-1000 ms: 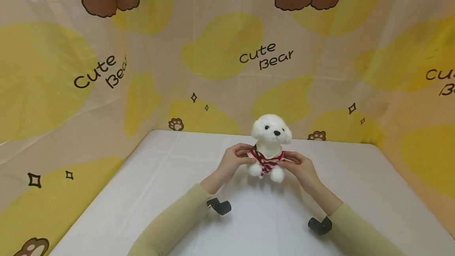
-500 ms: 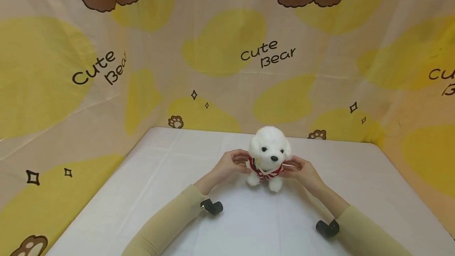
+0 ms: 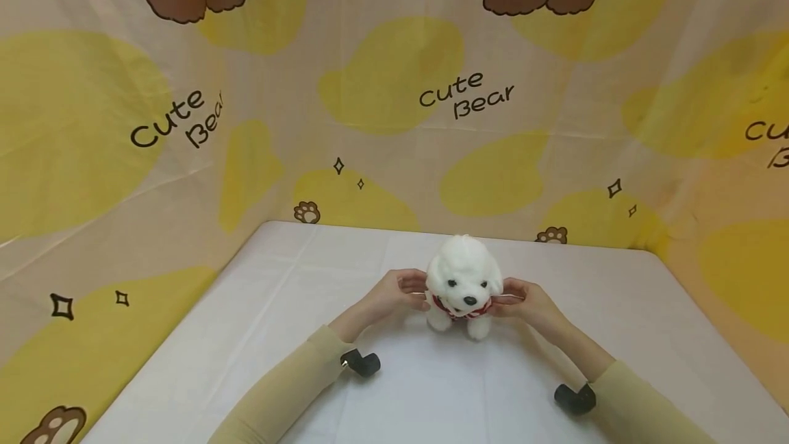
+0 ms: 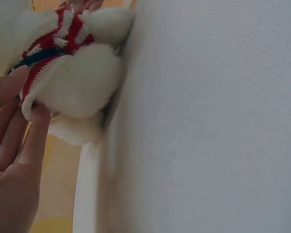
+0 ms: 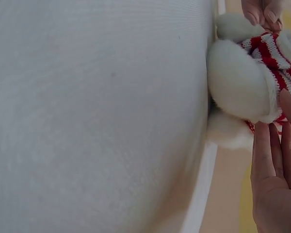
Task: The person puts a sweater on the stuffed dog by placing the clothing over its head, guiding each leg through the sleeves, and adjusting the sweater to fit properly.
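Observation:
A white plush dog (image 3: 464,269) stands on the white table, facing the head camera with its head tipped a little down. It wears a red and white striped knit sweater (image 5: 281,63), and a dark green band crosses it in the left wrist view. My left hand (image 3: 396,294) holds the dog's side at the sweater, with the thumb (image 4: 12,87) in front and fingers below the edge. On the other side my right hand (image 3: 529,303) grips the sweater the same way, its fingertips partly behind the dog. The paws meet the tabletop in both wrist views.
The white table (image 3: 308,279) has rounded far corners. A cloth backdrop (image 3: 382,74) with yellow patches and bear prints rises behind it and on both sides. Black wrist mounts (image 3: 576,399) sit at both sleeve cuffs.
The plush dog has come lower and slightly nearer, and its head has tipped from upright to down. Both hands have moved with it, still holding its sides, and spread slightly apart.

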### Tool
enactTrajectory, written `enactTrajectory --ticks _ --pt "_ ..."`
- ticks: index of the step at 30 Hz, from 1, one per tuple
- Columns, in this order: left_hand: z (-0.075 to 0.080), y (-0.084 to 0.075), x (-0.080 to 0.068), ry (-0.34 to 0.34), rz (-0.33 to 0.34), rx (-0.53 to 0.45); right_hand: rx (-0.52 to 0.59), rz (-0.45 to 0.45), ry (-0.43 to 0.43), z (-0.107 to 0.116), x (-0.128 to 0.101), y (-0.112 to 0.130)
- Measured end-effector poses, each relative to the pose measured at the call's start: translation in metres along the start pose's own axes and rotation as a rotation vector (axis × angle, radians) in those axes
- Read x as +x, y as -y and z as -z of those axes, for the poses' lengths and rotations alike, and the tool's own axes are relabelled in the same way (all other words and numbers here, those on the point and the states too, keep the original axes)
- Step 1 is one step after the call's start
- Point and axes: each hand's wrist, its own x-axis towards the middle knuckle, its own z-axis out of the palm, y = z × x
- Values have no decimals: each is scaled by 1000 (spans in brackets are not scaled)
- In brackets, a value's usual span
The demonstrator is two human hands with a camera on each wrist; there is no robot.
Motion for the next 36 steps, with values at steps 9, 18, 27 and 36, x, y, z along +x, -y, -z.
enactTrajectory --ticks 9,18,27,36 --pt "3 -7 -4 -1 -17 130 -40 17 34 4 -1 2" --pt "-2 -44 -10 -371 -54 321 -90 127 -38 13 25 14" --pt "-46 -84 -11 -558 -347 356 -75 157 9 -1 69 25" --pt "-69 -85 -9 -524 -308 508 -197 213 112 -8 75 27"
